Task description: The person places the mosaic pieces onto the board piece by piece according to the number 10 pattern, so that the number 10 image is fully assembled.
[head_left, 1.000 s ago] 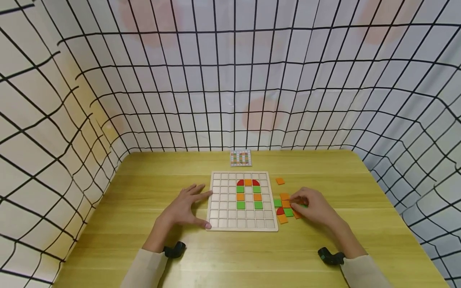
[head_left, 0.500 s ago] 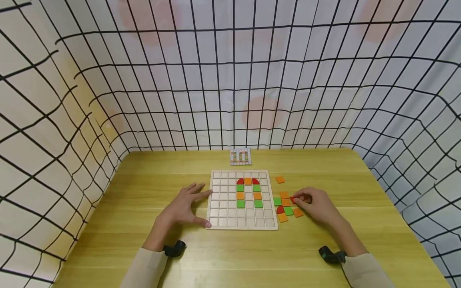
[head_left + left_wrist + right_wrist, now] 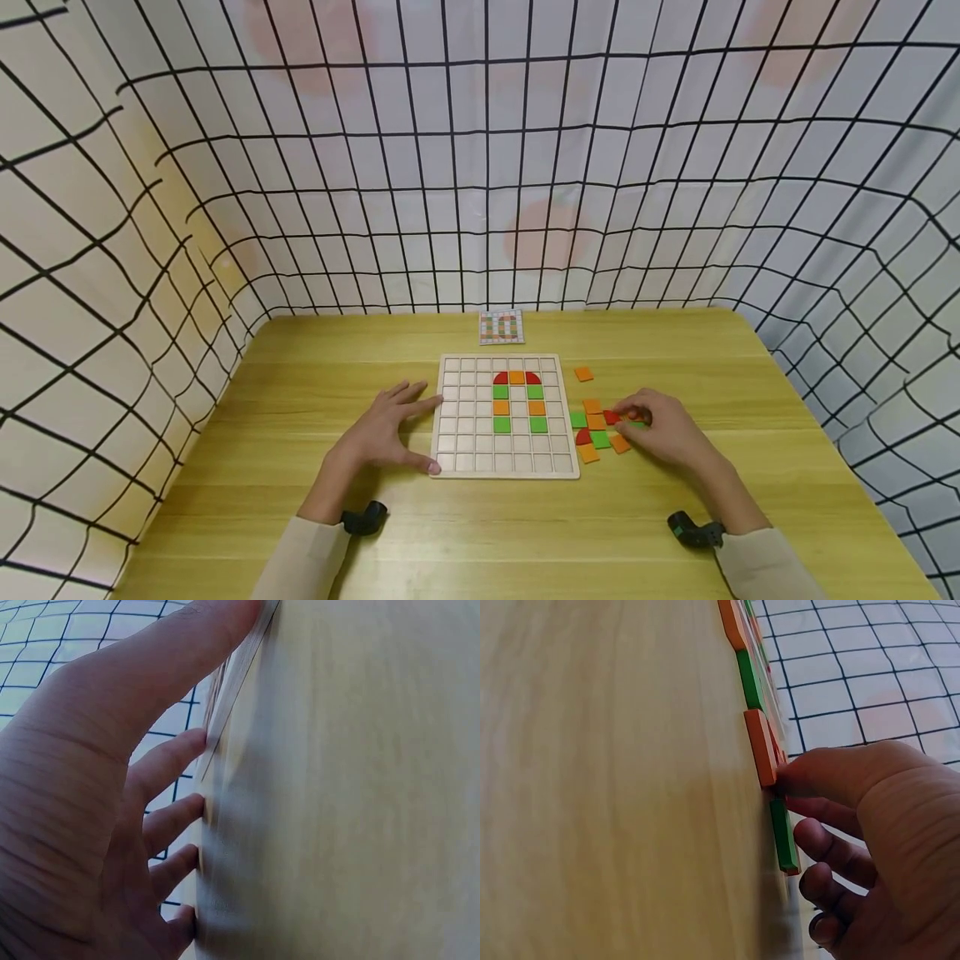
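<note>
A pale wooden grid board (image 3: 465,467) lies on the table, with red, orange and green tiles set in an arch on its right half. My left hand (image 3: 386,429) rests with spread fingers at the board's left edge, thumb on the lower left corner. To the right of the board, my right hand (image 3: 656,425) is over a cluster of loose tiles, its thumb and index fingertip pinching a red tile (image 3: 611,417). A green tile (image 3: 782,834) lies by the curled fingers in the right wrist view, next to an orange tile (image 3: 760,746) at the thumb tip.
A small printed pattern card (image 3: 501,327) lies behind the board. One orange tile (image 3: 583,374) sits apart from the cluster, which includes a red quarter-round tile (image 3: 583,437) and several squares. Black wire mesh (image 3: 487,208) backed by white sheeting surrounds the wooden table (image 3: 480,542).
My right hand has shifted slightly right, uncovering the red tile and an orange tile beside it. A green tile shows again under the hand. My left hand and the board stay put.
</note>
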`<control>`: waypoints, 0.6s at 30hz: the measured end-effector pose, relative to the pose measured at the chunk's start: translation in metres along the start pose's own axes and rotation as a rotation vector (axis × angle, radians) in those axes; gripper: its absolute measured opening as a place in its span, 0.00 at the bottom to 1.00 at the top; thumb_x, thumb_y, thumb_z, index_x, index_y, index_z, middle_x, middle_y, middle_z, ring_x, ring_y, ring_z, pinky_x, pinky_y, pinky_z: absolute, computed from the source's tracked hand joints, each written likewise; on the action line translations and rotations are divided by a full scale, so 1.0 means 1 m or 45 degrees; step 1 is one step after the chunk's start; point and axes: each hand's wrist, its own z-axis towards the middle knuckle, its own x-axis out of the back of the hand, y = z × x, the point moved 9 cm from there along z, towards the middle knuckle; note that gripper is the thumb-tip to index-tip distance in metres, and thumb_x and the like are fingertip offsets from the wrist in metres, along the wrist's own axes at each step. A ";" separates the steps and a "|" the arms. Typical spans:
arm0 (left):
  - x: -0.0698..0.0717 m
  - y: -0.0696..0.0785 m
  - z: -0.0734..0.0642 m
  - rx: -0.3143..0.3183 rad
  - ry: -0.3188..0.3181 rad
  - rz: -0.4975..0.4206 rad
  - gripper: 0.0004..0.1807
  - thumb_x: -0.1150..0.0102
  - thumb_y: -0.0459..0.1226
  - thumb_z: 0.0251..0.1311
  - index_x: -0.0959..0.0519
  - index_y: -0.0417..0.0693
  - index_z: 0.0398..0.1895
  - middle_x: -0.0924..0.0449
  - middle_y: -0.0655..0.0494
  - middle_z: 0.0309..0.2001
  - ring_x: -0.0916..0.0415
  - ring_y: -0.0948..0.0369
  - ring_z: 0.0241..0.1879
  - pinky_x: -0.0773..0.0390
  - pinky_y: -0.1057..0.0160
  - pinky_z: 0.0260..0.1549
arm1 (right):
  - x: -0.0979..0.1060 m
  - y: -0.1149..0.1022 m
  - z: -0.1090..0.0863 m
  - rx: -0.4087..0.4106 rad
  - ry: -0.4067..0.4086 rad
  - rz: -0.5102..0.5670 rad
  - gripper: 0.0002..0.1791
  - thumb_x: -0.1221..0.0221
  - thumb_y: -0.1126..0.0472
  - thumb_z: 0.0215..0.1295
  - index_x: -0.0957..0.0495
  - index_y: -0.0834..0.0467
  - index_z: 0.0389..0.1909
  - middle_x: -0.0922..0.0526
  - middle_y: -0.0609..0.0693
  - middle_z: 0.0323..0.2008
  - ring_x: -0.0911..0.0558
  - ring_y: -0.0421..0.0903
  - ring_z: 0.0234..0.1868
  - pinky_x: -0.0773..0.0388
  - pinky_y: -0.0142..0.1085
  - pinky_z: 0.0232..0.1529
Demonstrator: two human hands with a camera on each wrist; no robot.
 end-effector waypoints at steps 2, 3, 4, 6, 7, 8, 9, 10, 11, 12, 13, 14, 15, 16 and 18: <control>0.000 0.000 0.000 0.002 -0.005 -0.003 0.61 0.23 0.71 0.34 0.31 0.63 0.77 0.45 0.46 0.82 0.54 0.37 0.81 0.52 0.28 0.75 | 0.000 0.000 0.000 -0.016 0.002 0.015 0.09 0.29 0.52 0.65 0.13 0.49 0.43 0.17 0.42 0.38 0.26 0.41 0.36 0.27 0.33 0.37; 0.000 0.001 0.000 0.004 -0.007 -0.006 0.61 0.23 0.71 0.34 0.31 0.63 0.77 0.45 0.46 0.82 0.55 0.37 0.81 0.52 0.28 0.75 | 0.000 -0.001 -0.001 -0.016 0.003 0.018 0.09 0.29 0.51 0.65 0.13 0.48 0.43 0.17 0.42 0.38 0.26 0.41 0.36 0.27 0.33 0.37; 0.000 0.001 0.000 0.007 -0.010 -0.009 0.61 0.23 0.71 0.34 0.31 0.63 0.77 0.45 0.46 0.82 0.55 0.38 0.81 0.52 0.28 0.75 | 0.000 -0.002 -0.001 -0.015 0.004 0.017 0.10 0.29 0.50 0.65 0.13 0.48 0.43 0.17 0.42 0.38 0.26 0.41 0.36 0.27 0.33 0.37; 0.000 0.001 0.000 0.012 -0.013 -0.012 0.61 0.23 0.71 0.34 0.31 0.64 0.77 0.45 0.47 0.82 0.55 0.38 0.81 0.53 0.28 0.76 | 0.000 -0.004 -0.001 -0.002 0.001 0.019 0.10 0.30 0.53 0.66 0.13 0.49 0.46 0.18 0.42 0.39 0.26 0.41 0.37 0.26 0.34 0.38; 0.000 0.001 0.000 0.015 -0.015 -0.013 0.61 0.23 0.71 0.34 0.31 0.64 0.77 0.46 0.47 0.82 0.55 0.38 0.82 0.53 0.28 0.76 | 0.000 -0.006 -0.001 0.012 -0.004 0.014 0.11 0.30 0.55 0.66 0.13 0.50 0.48 0.18 0.42 0.39 0.25 0.41 0.38 0.26 0.34 0.39; 0.000 0.001 0.000 0.017 -0.015 -0.013 0.61 0.23 0.71 0.34 0.31 0.64 0.77 0.46 0.47 0.82 0.55 0.38 0.82 0.53 0.28 0.75 | -0.001 -0.007 -0.002 0.030 -0.012 0.006 0.13 0.31 0.57 0.66 0.13 0.50 0.50 0.18 0.41 0.39 0.26 0.40 0.38 0.25 0.34 0.40; -0.001 0.000 0.000 0.019 -0.015 -0.013 0.61 0.23 0.71 0.34 0.31 0.63 0.77 0.46 0.47 0.82 0.55 0.38 0.81 0.53 0.28 0.75 | -0.002 -0.009 -0.002 0.050 -0.022 0.001 0.14 0.32 0.59 0.66 0.13 0.51 0.52 0.19 0.41 0.39 0.26 0.40 0.38 0.25 0.35 0.40; -0.001 0.000 0.000 0.020 -0.015 -0.011 0.61 0.23 0.71 0.34 0.32 0.63 0.77 0.46 0.47 0.82 0.55 0.38 0.81 0.53 0.28 0.75 | -0.003 -0.010 -0.002 0.061 -0.032 0.000 0.15 0.33 0.61 0.65 0.13 0.50 0.53 0.19 0.41 0.39 0.26 0.40 0.38 0.25 0.35 0.41; -0.002 0.000 0.000 0.021 -0.016 -0.011 0.61 0.23 0.71 0.34 0.32 0.64 0.77 0.46 0.47 0.82 0.56 0.38 0.82 0.53 0.28 0.75 | -0.003 -0.011 -0.002 0.073 -0.041 0.001 0.17 0.33 0.62 0.64 0.13 0.50 0.54 0.19 0.41 0.39 0.25 0.39 0.39 0.25 0.35 0.42; -0.002 -0.001 0.000 0.021 -0.018 -0.011 0.61 0.23 0.71 0.34 0.32 0.64 0.77 0.46 0.47 0.82 0.56 0.38 0.82 0.53 0.28 0.75 | -0.004 -0.012 -0.001 0.082 -0.047 -0.001 0.17 0.33 0.63 0.64 0.13 0.50 0.54 0.19 0.40 0.39 0.25 0.39 0.39 0.24 0.35 0.42; -0.002 -0.001 0.000 0.022 -0.019 -0.012 0.61 0.23 0.71 0.34 0.32 0.64 0.77 0.46 0.47 0.82 0.56 0.38 0.82 0.54 0.28 0.75 | -0.004 -0.012 -0.001 0.089 -0.052 -0.003 0.17 0.33 0.63 0.64 0.13 0.49 0.53 0.19 0.40 0.39 0.25 0.39 0.39 0.24 0.36 0.42; -0.002 -0.001 0.000 0.022 -0.020 -0.012 0.61 0.23 0.71 0.34 0.32 0.64 0.77 0.46 0.47 0.82 0.56 0.39 0.82 0.54 0.28 0.75 | -0.004 -0.012 -0.001 0.093 -0.053 0.000 0.16 0.33 0.63 0.64 0.13 0.49 0.52 0.19 0.40 0.39 0.24 0.38 0.39 0.24 0.36 0.42; -0.002 -0.001 0.000 0.022 -0.020 -0.013 0.61 0.23 0.71 0.34 0.32 0.64 0.77 0.46 0.48 0.82 0.56 0.39 0.82 0.54 0.28 0.76 | -0.004 -0.012 -0.001 0.093 -0.050 0.002 0.15 0.33 0.63 0.64 0.13 0.49 0.52 0.19 0.40 0.39 0.24 0.38 0.40 0.23 0.36 0.43; -0.002 -0.001 0.000 0.020 -0.019 -0.012 0.61 0.23 0.71 0.34 0.32 0.65 0.77 0.46 0.48 0.82 0.56 0.39 0.82 0.54 0.28 0.76 | -0.003 -0.012 -0.001 0.091 -0.044 0.002 0.15 0.32 0.63 0.64 0.13 0.49 0.51 0.19 0.41 0.39 0.23 0.38 0.40 0.22 0.36 0.43; -0.002 -0.002 0.000 0.020 -0.017 -0.013 0.61 0.23 0.71 0.34 0.32 0.65 0.77 0.46 0.48 0.82 0.56 0.39 0.82 0.54 0.28 0.76 | -0.002 -0.010 -0.001 0.086 -0.029 0.000 0.12 0.31 0.61 0.65 0.12 0.49 0.49 0.18 0.41 0.39 0.22 0.39 0.41 0.21 0.37 0.44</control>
